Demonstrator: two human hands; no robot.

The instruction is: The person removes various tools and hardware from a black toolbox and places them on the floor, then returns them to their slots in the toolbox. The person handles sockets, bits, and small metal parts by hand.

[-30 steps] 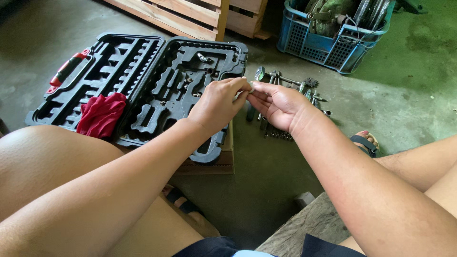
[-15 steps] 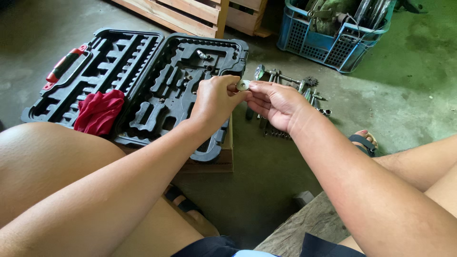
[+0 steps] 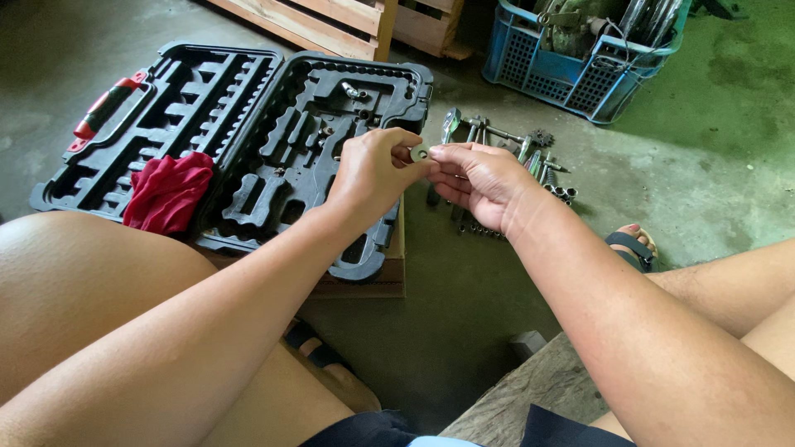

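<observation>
While I am watching through the head camera, both hands are meeting just above the floor, in front of the open black tool case (image 3: pixel 248 157). The left hand (image 3: pixel 373 174) is curling closed, its thumb and forefinger pinching a small silver socket (image 3: pixel 420 152). The right hand (image 3: pixel 480 182) is doing the same from the other side, its fingertips (image 3: pixel 437 157) pressing against that socket, so the piece is sitting between the 2 hands, held in the air and touching neither case nor floor.

Under the left forearm the case is lying open in 2 halves, mostly bare moulded slots, with a red rag (image 3: pixel 168 192) resting on the left half and a red-handled tool (image 3: pixel 103 108) clipped at its far edge. Just beyond the right hand, loose sockets and wrenches (image 3: pixel 505 157) are lying scattered on the concrete floor (image 3: pixel 704 165). A blue plastic crate (image 3: pixel 580 58) is standing further back, and wooden pallet boards (image 3: pixel 331 21) are leaning behind the case.

I am judging the grip as thin: only fingertips are holding a smooth little piece. If either pinch is loosening, the socket could be dropping onto the floor and rolling among the scattered tools or under the case, where it would be hard to pick out.
</observation>
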